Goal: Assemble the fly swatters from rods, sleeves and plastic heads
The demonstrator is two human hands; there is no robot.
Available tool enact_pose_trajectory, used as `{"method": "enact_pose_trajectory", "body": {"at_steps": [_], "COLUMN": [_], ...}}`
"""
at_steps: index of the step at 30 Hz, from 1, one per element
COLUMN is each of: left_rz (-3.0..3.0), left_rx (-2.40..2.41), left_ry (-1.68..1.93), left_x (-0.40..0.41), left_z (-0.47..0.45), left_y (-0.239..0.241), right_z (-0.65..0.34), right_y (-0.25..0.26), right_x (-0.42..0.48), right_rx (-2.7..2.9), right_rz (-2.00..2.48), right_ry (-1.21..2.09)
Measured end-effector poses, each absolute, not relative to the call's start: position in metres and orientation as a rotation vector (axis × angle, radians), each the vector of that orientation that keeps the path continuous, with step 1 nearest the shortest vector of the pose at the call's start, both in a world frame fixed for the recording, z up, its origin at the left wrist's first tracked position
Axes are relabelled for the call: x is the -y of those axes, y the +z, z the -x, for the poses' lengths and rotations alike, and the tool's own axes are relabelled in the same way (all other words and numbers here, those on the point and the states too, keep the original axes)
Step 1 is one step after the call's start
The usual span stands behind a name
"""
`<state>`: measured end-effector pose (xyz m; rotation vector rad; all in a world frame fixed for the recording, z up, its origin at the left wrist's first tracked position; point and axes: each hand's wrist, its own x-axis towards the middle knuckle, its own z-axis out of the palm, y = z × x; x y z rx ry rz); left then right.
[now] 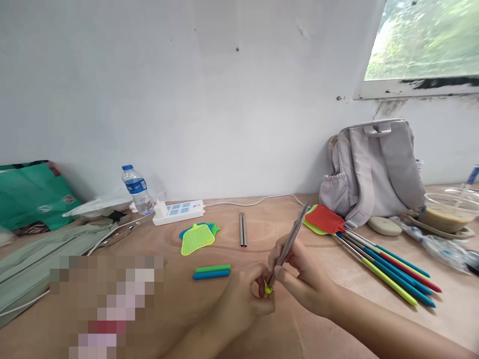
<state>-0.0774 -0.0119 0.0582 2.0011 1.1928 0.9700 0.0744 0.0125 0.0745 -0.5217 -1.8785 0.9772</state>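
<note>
My right hand (301, 284) is closed around a metal tube (291, 238), which is tilted and slightly blurred. Beside it, the fingers of my left hand (247, 294) pinch a small yellow-green plastic piece (268, 290) at the tube's lower end. Most of that piece is hidden by my fingers, so how far the two are joined I cannot tell. To the left of my hands lie a green handle (213, 268) and a blue handle (211, 274), side by side. Two metal tubes (243, 230) lie further back. A yellow-green fly swatter head (197, 239) rests on other heads at the left.
Several fly swatters (385, 269) with coloured handles lie at the right, below a grey backpack (377, 169). A cup of drink (447, 212) stands far right. At the back left are a power strip (179, 212), its cable and a water bottle (137, 189). A pixelated patch covers the lower left.
</note>
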Motion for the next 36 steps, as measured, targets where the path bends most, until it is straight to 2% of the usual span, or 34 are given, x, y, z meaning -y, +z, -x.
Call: {"method": "enact_pose_trajectory", "body": {"at_steps": [12,19,22,27,32,34,36], "left_rz": [-1.941,-1.963,-1.963,-2.094,-2.362,-2.454,-2.420], "left_rx": [-1.155,-1.237,-1.273,-1.254,-1.108,-1.308,-1.745], "left_ry": [0.971,0.930,0.909,0.859,0.825,0.907,0.944], "left_x": [0.005,0.006,0.004,0.008,0.001,-0.014,-0.033], "left_z": [0.080,0.080,0.080,0.080,0.105,0.126,0.148], "left_y": [0.044,0.043,0.042,0.045,0.059,0.064,0.064], "right_z": [-0.083,-0.079,-0.075,-0.063,-0.056,-0.054,-0.053], "right_y": [0.098,0.094,0.096,0.095,0.065,0.055,0.051], "right_x": [-0.011,-0.019,-0.021,-0.016,-0.011,-0.011,-0.013], "right_rx": [2.298,2.313,2.168,1.858,1.985,1.988,1.975], "right_rz": [0.775,0.898,0.842,0.664,0.496,0.454,0.468], "right_ry": [0.717,0.663,0.627,0.828,0.583,0.534,0.533]}}
